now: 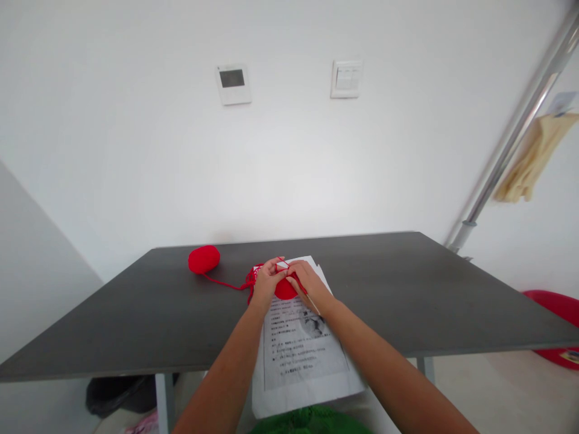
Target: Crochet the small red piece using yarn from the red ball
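Note:
My left hand (pixel 266 278) and my right hand (pixel 306 281) meet over a small red knitted piece (pixel 284 290) above a printed paper sheet (pixel 302 346). Both hands have their fingers closed on the piece, and red yarn is wound over the left fingers. A thin stick, perhaps a crochet hook (pixel 308 296), lies along my right hand. A red strand (pixel 224 283) runs left from the piece to a red yarn ball (pixel 204 259) on the dark table (pixel 136 313).
The table's front edge is near my body, with the paper hanging over it. Something green (pixel 312 422) lies in my lap. A metal pole (pixel 511 138) with a cream glove (pixel 534 160) stands at the right. A red object (pixel 558 322) sits on the floor there.

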The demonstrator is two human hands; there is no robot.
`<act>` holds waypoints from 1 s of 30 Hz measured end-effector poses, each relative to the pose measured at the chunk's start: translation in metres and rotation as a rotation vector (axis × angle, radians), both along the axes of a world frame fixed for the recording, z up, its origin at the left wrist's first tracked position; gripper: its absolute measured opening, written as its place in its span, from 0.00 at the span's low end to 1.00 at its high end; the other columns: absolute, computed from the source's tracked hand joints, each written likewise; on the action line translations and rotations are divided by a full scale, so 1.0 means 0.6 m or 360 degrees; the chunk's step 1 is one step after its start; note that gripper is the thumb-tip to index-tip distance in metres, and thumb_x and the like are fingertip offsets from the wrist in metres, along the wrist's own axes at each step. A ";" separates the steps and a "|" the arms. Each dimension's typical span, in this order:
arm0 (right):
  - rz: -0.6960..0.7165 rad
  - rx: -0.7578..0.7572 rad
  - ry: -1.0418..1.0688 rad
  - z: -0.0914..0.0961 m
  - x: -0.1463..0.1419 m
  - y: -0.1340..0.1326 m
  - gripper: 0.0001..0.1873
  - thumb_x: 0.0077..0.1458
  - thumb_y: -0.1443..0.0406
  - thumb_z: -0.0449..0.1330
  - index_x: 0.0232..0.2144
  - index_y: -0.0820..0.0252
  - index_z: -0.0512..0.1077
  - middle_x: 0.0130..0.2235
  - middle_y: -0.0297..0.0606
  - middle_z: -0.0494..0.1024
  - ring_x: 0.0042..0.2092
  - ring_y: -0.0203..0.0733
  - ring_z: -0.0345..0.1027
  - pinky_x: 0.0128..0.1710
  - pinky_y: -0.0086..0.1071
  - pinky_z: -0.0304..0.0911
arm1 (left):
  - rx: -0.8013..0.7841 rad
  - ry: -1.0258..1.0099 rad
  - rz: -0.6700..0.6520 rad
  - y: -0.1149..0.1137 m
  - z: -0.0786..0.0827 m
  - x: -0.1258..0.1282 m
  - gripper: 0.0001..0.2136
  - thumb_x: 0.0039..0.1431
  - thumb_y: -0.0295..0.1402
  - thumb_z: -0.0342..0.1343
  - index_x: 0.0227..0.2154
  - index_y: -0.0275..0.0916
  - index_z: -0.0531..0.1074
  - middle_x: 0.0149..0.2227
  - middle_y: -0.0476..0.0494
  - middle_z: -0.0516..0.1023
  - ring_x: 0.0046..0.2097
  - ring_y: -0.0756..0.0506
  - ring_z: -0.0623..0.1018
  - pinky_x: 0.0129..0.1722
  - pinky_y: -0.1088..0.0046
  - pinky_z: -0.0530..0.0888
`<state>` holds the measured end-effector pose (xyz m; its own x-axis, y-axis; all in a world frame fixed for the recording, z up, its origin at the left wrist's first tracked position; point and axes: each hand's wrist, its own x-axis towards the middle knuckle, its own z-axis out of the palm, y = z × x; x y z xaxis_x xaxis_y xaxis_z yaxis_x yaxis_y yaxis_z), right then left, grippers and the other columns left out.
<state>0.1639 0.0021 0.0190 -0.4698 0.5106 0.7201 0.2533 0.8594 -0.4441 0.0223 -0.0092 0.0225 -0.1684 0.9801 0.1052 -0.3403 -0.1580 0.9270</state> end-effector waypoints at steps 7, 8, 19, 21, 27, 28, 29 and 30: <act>0.0073 0.0050 0.0014 0.007 0.001 -0.006 0.07 0.60 0.66 0.48 0.39 0.56 0.65 0.43 0.42 0.68 0.49 0.44 0.61 0.50 0.41 0.59 | -0.0230 -0.0313 -0.0328 -0.005 0.006 -0.007 0.18 0.34 0.25 0.65 0.34 0.33 0.74 0.29 0.44 0.79 0.29 0.48 0.77 0.30 0.75 0.70; 0.0099 0.0041 0.0022 0.008 0.003 -0.007 0.07 0.60 0.66 0.48 0.39 0.55 0.65 0.44 0.42 0.69 0.49 0.44 0.61 0.50 0.42 0.59 | -0.0239 -0.0325 -0.0388 -0.005 0.006 -0.009 0.17 0.35 0.25 0.65 0.34 0.33 0.74 0.28 0.43 0.79 0.29 0.48 0.77 0.30 0.75 0.70; 0.0043 -0.0345 0.0271 0.016 0.015 -0.008 0.05 0.56 0.63 0.56 0.34 0.55 0.70 0.38 0.37 0.74 0.41 0.41 0.66 0.43 0.36 0.63 | -0.0351 -0.0352 -0.0709 -0.007 0.008 -0.031 0.16 0.40 0.24 0.62 0.38 0.32 0.75 0.31 0.40 0.79 0.28 0.48 0.77 0.30 0.75 0.71; 0.0060 -0.0313 0.0328 0.018 0.016 -0.007 0.05 0.55 0.63 0.57 0.32 0.56 0.72 0.35 0.38 0.74 0.40 0.41 0.67 0.43 0.36 0.62 | -0.0327 -0.0370 -0.0642 -0.008 0.009 -0.031 0.17 0.40 0.23 0.62 0.38 0.33 0.75 0.30 0.41 0.79 0.28 0.49 0.77 0.31 0.75 0.71; 0.0093 -0.0274 0.0356 0.021 0.019 -0.004 0.06 0.55 0.62 0.57 0.32 0.56 0.73 0.35 0.39 0.76 0.40 0.42 0.67 0.43 0.37 0.62 | -0.0224 -0.0227 -0.0555 -0.014 0.016 -0.025 0.19 0.41 0.27 0.63 0.41 0.35 0.74 0.30 0.43 0.78 0.27 0.50 0.75 0.28 0.76 0.68; 0.0094 -0.0276 0.0360 0.021 0.019 -0.004 0.06 0.55 0.61 0.58 0.32 0.56 0.74 0.35 0.39 0.76 0.40 0.42 0.67 0.43 0.37 0.62 | -0.0218 -0.0199 -0.0553 -0.015 0.017 -0.024 0.20 0.40 0.27 0.64 0.41 0.35 0.74 0.29 0.44 0.78 0.26 0.50 0.75 0.27 0.76 0.68; 0.0094 -0.0283 0.0367 0.020 0.019 -0.004 0.06 0.55 0.61 0.58 0.32 0.55 0.74 0.35 0.39 0.76 0.40 0.42 0.67 0.43 0.37 0.62 | -0.0210 -0.0179 -0.0552 -0.016 0.017 -0.025 0.21 0.40 0.28 0.64 0.42 0.35 0.74 0.28 0.45 0.77 0.25 0.51 0.74 0.26 0.77 0.67; 0.0092 -0.0300 0.0381 0.019 0.019 -0.004 0.06 0.54 0.61 0.58 0.32 0.55 0.74 0.35 0.39 0.76 0.40 0.42 0.67 0.43 0.37 0.62 | -0.0199 -0.0166 -0.0550 -0.016 0.017 -0.025 0.21 0.40 0.28 0.65 0.42 0.36 0.74 0.27 0.46 0.77 0.25 0.51 0.74 0.26 0.77 0.67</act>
<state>0.1753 -0.0001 0.0306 -0.3303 0.6230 0.7091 0.0753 0.7662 -0.6382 0.0074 -0.0186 0.0324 0.1709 0.9851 -0.0192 -0.4474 0.0949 0.8893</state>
